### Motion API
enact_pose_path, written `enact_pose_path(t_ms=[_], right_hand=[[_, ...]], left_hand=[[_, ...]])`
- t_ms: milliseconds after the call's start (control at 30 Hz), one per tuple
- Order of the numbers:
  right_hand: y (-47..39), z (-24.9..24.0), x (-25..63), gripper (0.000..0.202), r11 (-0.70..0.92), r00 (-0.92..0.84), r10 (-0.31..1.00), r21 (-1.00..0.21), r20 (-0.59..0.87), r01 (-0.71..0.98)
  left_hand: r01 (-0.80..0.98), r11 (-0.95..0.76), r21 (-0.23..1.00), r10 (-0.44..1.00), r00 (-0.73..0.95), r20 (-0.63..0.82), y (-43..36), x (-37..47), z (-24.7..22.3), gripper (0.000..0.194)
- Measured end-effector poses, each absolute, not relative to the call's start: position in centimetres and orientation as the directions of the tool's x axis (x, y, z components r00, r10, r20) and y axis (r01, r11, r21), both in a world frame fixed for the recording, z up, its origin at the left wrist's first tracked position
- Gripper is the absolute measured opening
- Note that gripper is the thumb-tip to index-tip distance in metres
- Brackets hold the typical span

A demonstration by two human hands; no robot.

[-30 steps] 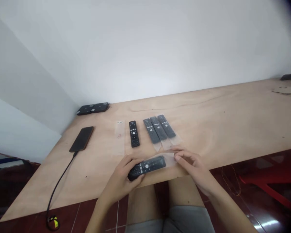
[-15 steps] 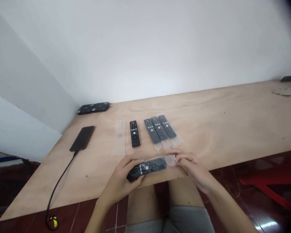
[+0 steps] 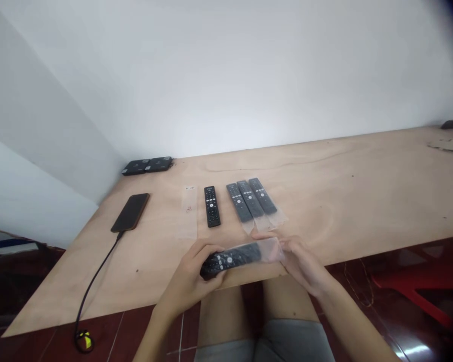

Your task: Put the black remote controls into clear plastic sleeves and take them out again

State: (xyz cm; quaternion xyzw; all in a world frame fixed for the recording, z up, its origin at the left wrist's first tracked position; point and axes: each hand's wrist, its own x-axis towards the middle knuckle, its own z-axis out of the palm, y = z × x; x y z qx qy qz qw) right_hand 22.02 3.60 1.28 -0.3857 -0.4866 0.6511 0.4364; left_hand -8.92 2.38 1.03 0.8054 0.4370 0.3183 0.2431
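A black remote control (image 3: 236,257) lies sideways in a clear plastic sleeve, held just above the table's front edge. My left hand (image 3: 196,271) grips the remote's left end between thumb and fingers. At the other end, my right hand (image 3: 296,259) has its fingers closed on the loose end of the plastic sleeve (image 3: 271,250). Beyond my hands, a bare black remote (image 3: 212,207) lies on the table, with a flat plastic sleeve (image 3: 189,213) to its left. Three sleeved remotes (image 3: 250,199) lie side by side to its right.
A phone (image 3: 131,212) with a black cable (image 3: 94,281) lies at the left of the wooden table (image 3: 343,201). Two black boxes (image 3: 148,166) sit in the far left corner by the wall. A red plastic seat (image 3: 411,286) stands at the lower right.
More of the sleeve's loose end extends past the remote's right end, and my right hand has shifted slightly right with it. My left hand keeps its grip; the camera view moved slightly.
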Motion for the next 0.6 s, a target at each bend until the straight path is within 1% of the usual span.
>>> enact_pose_path(t_ms=[67, 167, 300, 367, 500, 600], right_hand=[[3.8, 1.0, 21.8, 0.036, -0.142, -0.293, 0.951, -0.979, -0.094, -0.148], [4.0, 0.4, 21.6, 0.028, -0.082, -0.257, 0.965, -0.993, -0.057, -0.088], [4.2, -0.1, 21.4, 0.033, -0.068, -0.209, 0.976, -0.997, -0.059, -0.040], [4.2, -0.2, 21.2, 0.034, -0.060, -0.195, 0.979, -0.998, -0.052, -0.033], [4.2, -0.4, 21.0, 0.031, -0.036, -0.200, 0.980, -0.997, -0.021, -0.071], [4.2, -0.3, 21.0, 0.032, -0.046, -0.214, 0.976, -0.998, -0.037, -0.040]], left_hand=[[0.554, -0.500, 0.665, 0.860, 0.405, 0.310, 2.3, -9.0, 1.0, 0.039], [0.551, -0.510, 0.661, 0.855, 0.409, 0.318, 2.3, -9.0, 0.9, 0.039], [0.541, -0.521, 0.660, 0.847, 0.420, 0.324, 2.3, -9.1, 0.8, 0.041], [0.540, -0.523, 0.659, 0.846, 0.424, 0.324, 2.3, -9.1, 0.7, 0.041], [0.547, -0.528, 0.650, 0.844, 0.424, 0.329, 2.3, -9.1, 0.7, 0.041], [0.537, -0.521, 0.664, 0.847, 0.423, 0.322, 2.2, -9.1, 0.7, 0.041]])
